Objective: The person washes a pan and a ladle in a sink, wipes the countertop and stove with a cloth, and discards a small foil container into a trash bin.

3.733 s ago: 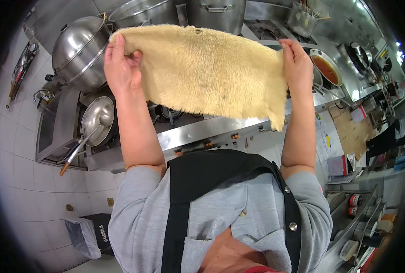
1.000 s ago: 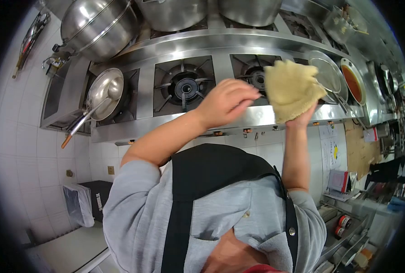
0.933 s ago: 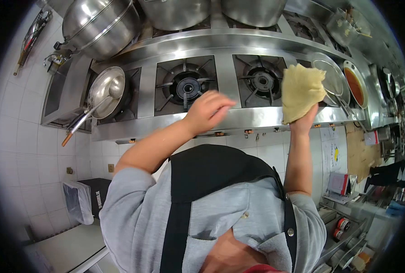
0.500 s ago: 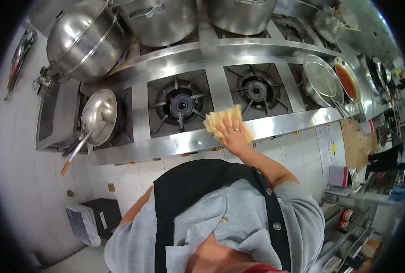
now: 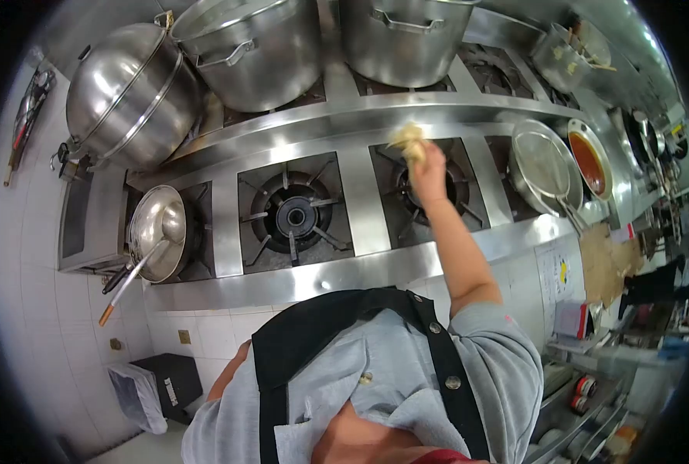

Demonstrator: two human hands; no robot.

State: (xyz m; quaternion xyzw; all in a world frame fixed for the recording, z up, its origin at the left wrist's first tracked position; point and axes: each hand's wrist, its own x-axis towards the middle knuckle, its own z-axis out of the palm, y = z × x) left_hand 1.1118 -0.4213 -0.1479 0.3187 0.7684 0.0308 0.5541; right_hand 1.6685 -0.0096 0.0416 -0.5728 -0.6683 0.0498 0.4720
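Note:
My right hand point(image 5: 429, 172) is closed around a bunched pale yellow cloth point(image 5: 409, 139), its outline smeared by motion. Arm stretched forward, the hand is over the far part of the right front burner point(image 5: 445, 189), and the cloth overlaps the steel strip behind that burner. To the left lies the other open burner point(image 5: 295, 216) with its black grate. Of my left arm only a short stretch shows beside the apron point(image 5: 313, 340); the hand itself is out of sight.
A wok point(image 5: 159, 232) with a ladle point(image 5: 155, 255) sits on the left burner, handles jutting over the front edge. Large steel pots point(image 5: 263, 62) stand along the raised back row. At the right are a strainer over a bowl point(image 5: 544, 164) and a pan of red sauce point(image 5: 588, 162).
My right hand has moved from the stove's front edge forward to the back of the right burner, taking the cloth along. The cloth was spread flat before and is now bunched.

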